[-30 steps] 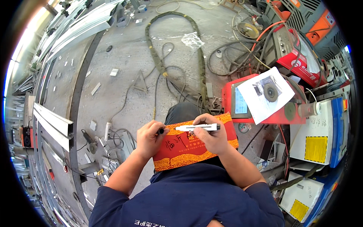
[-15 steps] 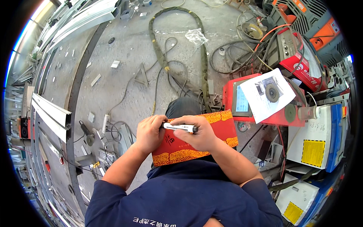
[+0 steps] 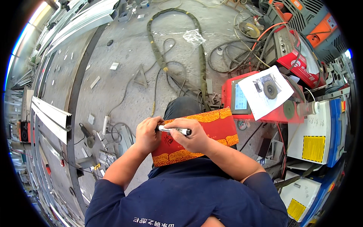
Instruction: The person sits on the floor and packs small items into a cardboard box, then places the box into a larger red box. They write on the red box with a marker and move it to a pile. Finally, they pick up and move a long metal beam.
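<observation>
A red card or envelope [image 3: 211, 133] with gold patterned borders lies across my lap, dark handwriting on its left part. Above it, my right hand [image 3: 189, 137] is closed around a white marker pen [image 3: 172, 129] with a black end pointing right. The pen's left end meets the curled fingers of my left hand [image 3: 148, 133], which closes over that tip and hides it. My left hand also sits at the card's left edge; whether it grips the card too is hidden.
At right stand a red machine [image 3: 228, 94] with a screen, a printed sheet [image 3: 266, 92] on top and white-blue cabinets [image 3: 308, 142]. Cables and a sleeved hose [image 3: 155, 47] loop over the floor ahead. Metal profiles [image 3: 53, 119] and an angle grinder [image 3: 87, 136] are at left.
My right hand and the marker have shifted slightly left, and the pen's black end has dipped lower. The card stays in nearly the same place.
</observation>
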Demonstrator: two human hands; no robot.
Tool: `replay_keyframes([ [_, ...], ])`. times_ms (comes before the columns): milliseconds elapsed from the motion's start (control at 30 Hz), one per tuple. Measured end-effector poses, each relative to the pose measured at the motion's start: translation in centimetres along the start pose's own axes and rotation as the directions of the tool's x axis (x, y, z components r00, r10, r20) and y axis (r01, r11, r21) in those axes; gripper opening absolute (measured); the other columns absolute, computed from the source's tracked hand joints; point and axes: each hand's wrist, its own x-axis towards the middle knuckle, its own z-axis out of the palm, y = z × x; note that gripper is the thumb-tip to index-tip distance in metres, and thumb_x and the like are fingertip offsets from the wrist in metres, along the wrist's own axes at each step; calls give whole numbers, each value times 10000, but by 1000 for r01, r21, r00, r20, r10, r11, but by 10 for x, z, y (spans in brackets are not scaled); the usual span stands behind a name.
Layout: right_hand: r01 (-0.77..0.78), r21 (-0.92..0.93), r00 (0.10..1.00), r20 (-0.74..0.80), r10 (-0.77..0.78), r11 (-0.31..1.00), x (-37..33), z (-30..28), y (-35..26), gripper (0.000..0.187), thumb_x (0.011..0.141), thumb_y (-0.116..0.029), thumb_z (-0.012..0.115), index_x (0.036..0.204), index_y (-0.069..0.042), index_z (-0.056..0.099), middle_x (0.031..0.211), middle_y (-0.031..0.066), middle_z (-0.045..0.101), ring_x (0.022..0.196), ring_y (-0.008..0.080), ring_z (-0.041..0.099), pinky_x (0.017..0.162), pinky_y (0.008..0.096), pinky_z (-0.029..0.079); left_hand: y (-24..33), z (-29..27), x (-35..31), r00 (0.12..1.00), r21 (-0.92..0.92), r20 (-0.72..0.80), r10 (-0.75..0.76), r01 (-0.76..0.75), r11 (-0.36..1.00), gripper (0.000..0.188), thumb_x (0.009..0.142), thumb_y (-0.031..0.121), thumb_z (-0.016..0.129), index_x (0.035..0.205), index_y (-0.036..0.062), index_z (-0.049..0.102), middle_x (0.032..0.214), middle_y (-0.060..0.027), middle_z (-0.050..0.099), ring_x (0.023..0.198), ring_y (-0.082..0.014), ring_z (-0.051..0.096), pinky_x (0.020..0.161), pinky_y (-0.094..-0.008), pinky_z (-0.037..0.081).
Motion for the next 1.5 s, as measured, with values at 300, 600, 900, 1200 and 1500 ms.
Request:
replay_keyframes([
  [300,-38,39,968,-248,47,999,-30,-75,-33,161,906,-30,663,1059,13,683,819,53,678,742,96,631,626,259,485,5,10,-6,961,-261,-39,-276,256,931,366,871,-24,628,1206,10,483,887,-100,578,748,-182,602,674,-302,509],
  [600,-551,-185,22,-978,-207,814,-221,-326,-9,278,939,-123,541,1139,29,660,923,122,697,744,180,661,690,322,539,-35,16,-14,873,-504,19,-488,430,749,246,952,82,630,1156,8,515,982,-51,548,799,-110,534,731,-243,451],
  [900,-914,-355,285,-906,-312,197,-205,-365,19,471,907,-378,633,1195,-6,647,1156,249,668,1096,414,632,939,479,495,-36,5,-8,766,-584,193,-613,592,556,221,974,185,605,1067,-13,577,943,-68,611,873,-143,582,793,-282,472],
  [1200,-389,165,739,-531,414,906,-160,-186,46,401,989,-296,574,1237,18,595,1128,101,657,1076,170,596,953,322,451,-19,-8,-25,452,-621,653,-608,779,-88,610,1016,303,521,1510,22,300,1460,-176,455,1310,-297,485,1092,-410,407],
  [1500,-698,695,496,293,818,174,-152,-158,67,687,927,-347,645,1488,-54,379,1443,114,514,1286,258,534,1083,399,423,-29,-36,-49,194,-264,889,-416,957,-118,696,951,551,550,1462,96,423,1392,-108,571,1276,-239,553,1006,-427,481],
])
